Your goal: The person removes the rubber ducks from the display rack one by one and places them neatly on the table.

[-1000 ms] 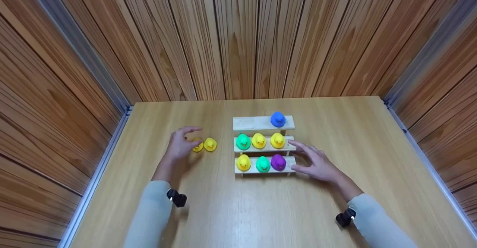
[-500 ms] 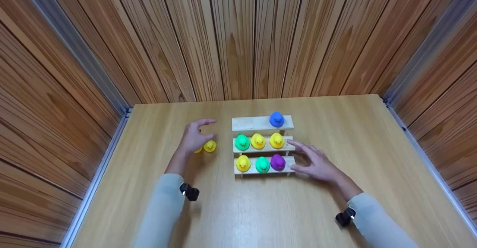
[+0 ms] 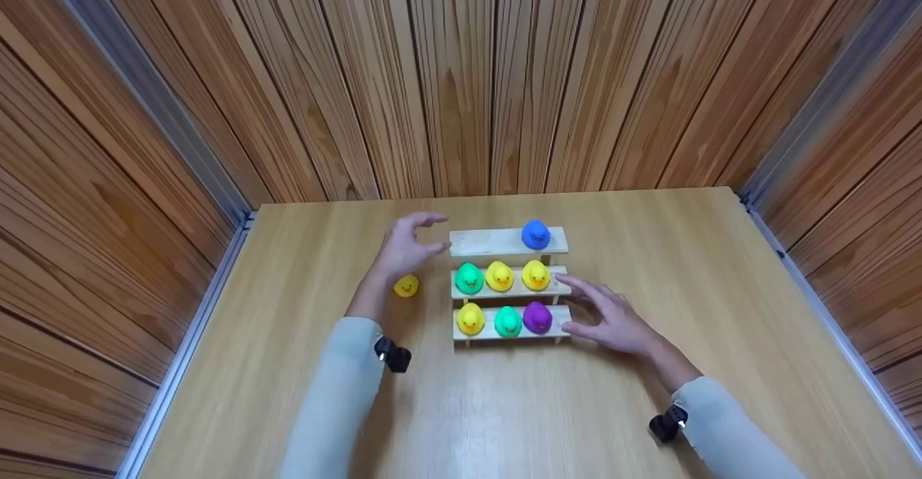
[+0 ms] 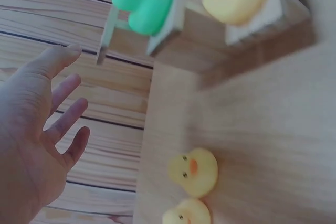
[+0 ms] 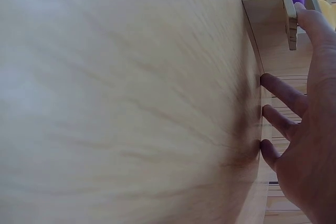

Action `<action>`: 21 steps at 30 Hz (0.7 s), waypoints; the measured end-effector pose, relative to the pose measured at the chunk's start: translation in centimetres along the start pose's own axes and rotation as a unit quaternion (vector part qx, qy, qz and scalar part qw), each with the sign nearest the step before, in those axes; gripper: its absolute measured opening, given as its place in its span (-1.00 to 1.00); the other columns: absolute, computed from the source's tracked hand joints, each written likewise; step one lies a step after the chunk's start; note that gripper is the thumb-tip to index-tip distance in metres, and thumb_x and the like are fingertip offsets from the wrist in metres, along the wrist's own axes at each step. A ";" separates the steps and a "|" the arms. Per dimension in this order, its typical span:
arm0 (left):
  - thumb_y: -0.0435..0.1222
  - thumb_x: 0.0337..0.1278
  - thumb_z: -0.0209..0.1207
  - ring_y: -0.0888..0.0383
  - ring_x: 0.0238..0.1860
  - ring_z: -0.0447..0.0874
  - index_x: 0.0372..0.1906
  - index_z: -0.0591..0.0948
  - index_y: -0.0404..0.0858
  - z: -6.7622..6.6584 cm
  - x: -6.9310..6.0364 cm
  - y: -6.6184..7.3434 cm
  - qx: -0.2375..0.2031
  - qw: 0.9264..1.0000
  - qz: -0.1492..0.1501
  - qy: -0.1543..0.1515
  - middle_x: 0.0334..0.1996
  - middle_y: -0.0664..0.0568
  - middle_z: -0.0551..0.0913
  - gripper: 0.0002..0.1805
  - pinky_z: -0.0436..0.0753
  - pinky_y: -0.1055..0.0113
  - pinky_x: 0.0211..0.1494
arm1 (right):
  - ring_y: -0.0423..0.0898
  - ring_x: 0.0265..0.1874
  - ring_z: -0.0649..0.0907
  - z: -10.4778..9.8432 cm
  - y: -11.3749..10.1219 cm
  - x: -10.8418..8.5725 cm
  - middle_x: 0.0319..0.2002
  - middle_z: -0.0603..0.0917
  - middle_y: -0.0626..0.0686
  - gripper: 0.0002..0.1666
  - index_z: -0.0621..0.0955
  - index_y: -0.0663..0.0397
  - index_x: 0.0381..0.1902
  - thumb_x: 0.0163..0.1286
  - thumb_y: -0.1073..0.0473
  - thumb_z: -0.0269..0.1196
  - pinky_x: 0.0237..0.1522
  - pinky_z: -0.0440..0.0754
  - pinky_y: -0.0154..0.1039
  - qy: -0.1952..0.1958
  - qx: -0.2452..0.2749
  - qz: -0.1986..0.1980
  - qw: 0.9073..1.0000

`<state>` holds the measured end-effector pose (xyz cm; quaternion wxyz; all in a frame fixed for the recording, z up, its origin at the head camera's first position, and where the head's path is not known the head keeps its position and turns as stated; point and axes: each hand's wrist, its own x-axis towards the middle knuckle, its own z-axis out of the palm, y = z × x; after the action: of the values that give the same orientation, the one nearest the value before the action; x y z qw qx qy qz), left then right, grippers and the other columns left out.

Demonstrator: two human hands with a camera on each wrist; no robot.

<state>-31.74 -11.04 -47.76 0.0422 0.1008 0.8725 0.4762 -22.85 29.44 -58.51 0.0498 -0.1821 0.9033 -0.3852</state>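
Note:
The left hand (image 3: 405,250) hovers at the left end of the top shelf (image 3: 484,242), thumb and fingers spread around nothing; its empty palm (image 4: 31,135) shows in the left wrist view. At the right end of the three-step wooden rack, the right hand (image 3: 612,318) touches the middle and bottom steps with fingers spread. A blue duck (image 3: 535,235) sits on the top step. The middle step carries a green duck (image 3: 469,278) and two yellow ducks (image 3: 499,276). On the bottom step are a yellow duck (image 3: 470,318), a green duck (image 3: 508,321) and a purple duck (image 3: 537,317).
Left of the rack, two yellow ducks stand on the table, one (image 4: 195,172) nearer the rack and the other (image 4: 189,212) beside it; the left arm hides one in the head view. Wood-plank walls (image 3: 461,75) rise behind the table and at its sides.
The left hand has moved right and away from the person, from beside the two loose yellow ducks to the top step's left end. The right hand stays at the rack.

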 end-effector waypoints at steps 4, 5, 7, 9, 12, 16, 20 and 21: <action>-0.19 0.51 0.47 -0.11 0.64 0.50 0.48 0.69 -0.04 0.5 0.4 1.1 -0.002 1.000 0.007 -0.009 0.52 -0.03 0.68 -0.47 0.47 -0.21 0.75 | 0.35 0.69 0.44 0.0 0.0 0.0 0.73 0.47 0.09 0.02 0.28 -0.56 0.78 0.51 -0.21 0.51 0.58 0.20 0.52 -0.003 0.008 -0.004 1.000; -0.18 0.51 0.47 -0.11 0.64 0.50 0.48 0.69 -0.04 0.6 0.5 1.4 -0.003 1.000 0.009 -0.013 0.52 -0.03 0.68 -0.47 0.47 -0.21 0.75 | 0.34 0.69 0.45 0.0 0.0 0.0 0.73 0.47 0.09 0.02 0.28 -0.56 0.78 0.51 -0.20 0.51 0.58 0.21 0.52 -0.002 0.008 -0.005 1.000; -0.18 0.52 0.46 -0.11 0.62 0.51 0.50 0.68 -0.05 0.8 0.6 2.0 -0.007 1.000 0.014 -0.022 0.52 -0.04 0.67 -0.46 0.49 -0.20 0.74 | 0.34 0.68 0.46 0.0 0.0 0.0 0.72 0.48 0.09 0.02 0.29 -0.54 0.78 0.51 -0.19 0.51 0.59 0.21 0.52 0.001 0.007 -0.007 1.000; -0.20 0.53 0.45 -0.12 0.62 0.51 0.52 0.66 -0.07 1.1 0.6 2.4 -0.011 0.999 0.019 -0.031 0.53 -0.05 0.67 -0.45 0.51 -0.20 0.72 | 0.35 0.69 0.45 0.0 0.0 0.1 0.72 0.48 0.09 0.02 0.29 -0.54 0.78 0.51 -0.19 0.51 0.58 0.22 0.52 0.001 0.004 -0.008 1.000; -0.22 0.53 0.44 -0.15 0.62 0.50 0.53 0.64 -0.09 1.5 0.7 3.1 -0.014 0.999 0.026 -0.043 0.54 -0.06 0.66 -0.44 0.53 -0.20 0.71 | 0.36 0.69 0.45 0.0 0.0 0.1 0.72 0.48 0.10 0.02 0.29 -0.56 0.78 0.51 -0.20 0.51 0.58 0.22 0.52 0.000 0.001 -0.009 1.000; -0.22 0.52 0.45 -0.16 0.63 0.51 0.54 0.64 -0.08 2.2 0.7 4.1 -0.005 0.998 0.030 -0.058 0.54 -0.05 0.66 -0.42 0.56 -0.16 0.69 | 0.35 0.68 0.46 0.1 0.0 0.1 0.71 0.49 0.09 0.02 0.29 -0.57 0.78 0.51 -0.20 0.51 0.58 0.21 0.54 -0.002 0.003 -0.011 1.000; -0.22 0.50 0.46 -0.14 0.63 0.51 0.55 0.63 -0.08 3.0 0.9 5.2 0.000 0.996 0.041 -0.076 0.56 -0.06 0.65 -0.40 0.59 -0.14 0.68 | 0.34 0.64 0.49 0.1 0.0 0.0 0.69 0.53 0.08 0.01 0.30 -0.54 0.78 0.51 -0.19 0.52 0.55 0.25 0.51 0.004 -0.001 -0.008 1.000; -0.22 0.50 0.46 -0.15 0.63 0.50 0.56 0.62 -0.09 3.2 1.0 5.4 -0.002 0.996 0.046 -0.079 0.57 -0.07 0.64 -0.39 0.58 -0.15 0.68 | 0.33 0.63 0.50 0.1 0.0 -0.1 0.68 0.54 0.08 0.01 0.30 -0.53 0.78 0.51 -0.19 0.52 0.53 0.26 0.48 0.006 -0.003 -0.007 1.000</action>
<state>-31.41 -5.33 -44.93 0.0897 0.1782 0.8601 0.4695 -22.77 29.39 -58.54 0.0417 -0.1860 0.9035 -0.3839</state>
